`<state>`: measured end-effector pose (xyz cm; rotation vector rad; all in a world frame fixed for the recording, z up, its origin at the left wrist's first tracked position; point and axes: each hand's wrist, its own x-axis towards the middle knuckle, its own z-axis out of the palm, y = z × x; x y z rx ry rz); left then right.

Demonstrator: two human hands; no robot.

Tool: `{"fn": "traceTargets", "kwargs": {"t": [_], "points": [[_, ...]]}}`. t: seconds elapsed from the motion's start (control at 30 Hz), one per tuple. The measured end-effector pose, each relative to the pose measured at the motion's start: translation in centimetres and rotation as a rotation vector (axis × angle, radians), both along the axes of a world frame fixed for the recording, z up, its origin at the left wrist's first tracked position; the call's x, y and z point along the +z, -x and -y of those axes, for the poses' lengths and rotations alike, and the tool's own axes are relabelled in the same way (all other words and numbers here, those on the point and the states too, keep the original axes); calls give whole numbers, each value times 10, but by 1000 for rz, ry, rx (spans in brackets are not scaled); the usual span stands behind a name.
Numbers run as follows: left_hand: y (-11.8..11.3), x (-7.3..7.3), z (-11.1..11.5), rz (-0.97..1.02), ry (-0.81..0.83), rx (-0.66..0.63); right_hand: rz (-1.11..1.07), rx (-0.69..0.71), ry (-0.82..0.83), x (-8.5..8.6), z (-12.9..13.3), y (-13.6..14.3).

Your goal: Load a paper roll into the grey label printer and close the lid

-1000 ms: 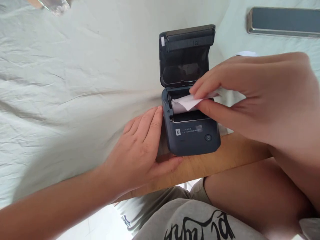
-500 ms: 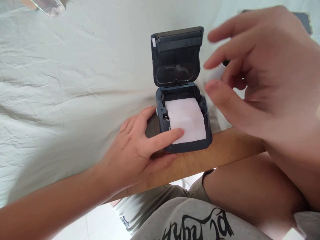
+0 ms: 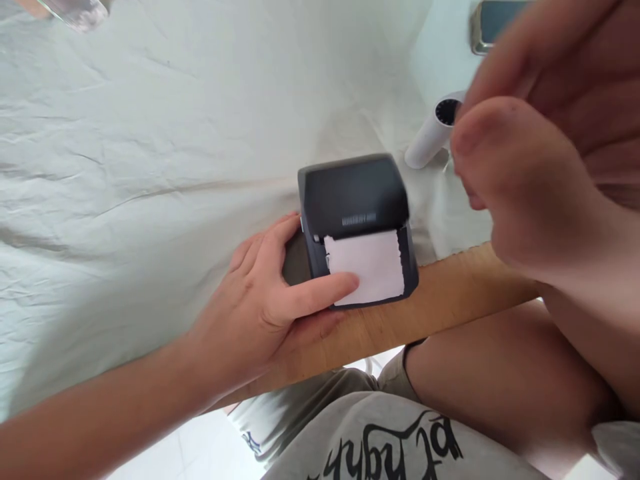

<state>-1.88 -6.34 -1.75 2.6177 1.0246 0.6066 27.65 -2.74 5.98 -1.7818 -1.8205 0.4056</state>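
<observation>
A small dark printer-like device (image 3: 355, 193) stands at the wooden table edge, its lid tilted down over the back part of its body. White paper (image 3: 375, 263) lies across the front of the body, below the lid's edge. My left hand (image 3: 280, 287) grips the device from the left side, with the thumb resting on the paper. Raised at the right, nearer the camera, my right hand (image 3: 540, 140) is slightly blurred and touches nothing visible. Its thumb and forefinger are apart from the device; the other fingers are partly hidden.
Behind the device to the right lies a white cylindrical object (image 3: 430, 137) with a dark round end. A dark flat object with a metallic rim (image 3: 483, 30) is at the top right. A clear object (image 3: 83, 13) sits at the top left. Pale cloth (image 3: 175, 133) covers the wooden table (image 3: 440, 290).
The device's lid has swung down from upright over the paper. My right hand has moved right and closer to the camera, uncovering the white cylinder. My left hand still holds the device.
</observation>
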Motion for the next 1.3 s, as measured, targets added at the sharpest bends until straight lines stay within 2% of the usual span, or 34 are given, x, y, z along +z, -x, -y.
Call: {"fn": "traceTargets", "kwargs": {"t": [0.07, 0.13, 0.23, 0.33, 0.5, 0.77, 1.0, 1.2, 1.3], "points": [[0, 2, 0, -30, 27, 13, 63, 61, -65, 1, 3, -8], [0, 4, 0, -83, 76, 38, 106, 230, -67, 0, -1, -10], [0, 3, 0, -87, 73, 43, 97, 372, 100, -4, -13, -6], [1, -2, 0, -16, -15, 16, 41, 361, 337, -7, -22, 0], [-3, -1, 0, -10, -22, 53, -107, 353, 501, -9, -26, 1], [-5, 4, 0, -52, 6, 77, -97, 342, 561, -7, -30, -1], [-5, 3, 1, -54, -1, 88, -108, 392, 599, -8, -33, -4], [-7, 8, -2, -89, 11, 76, -40, 335, 636, 0, -28, 4], [-7, 7, -2, -85, 18, 75, -12, 295, 621, -2, -22, 7]]}}
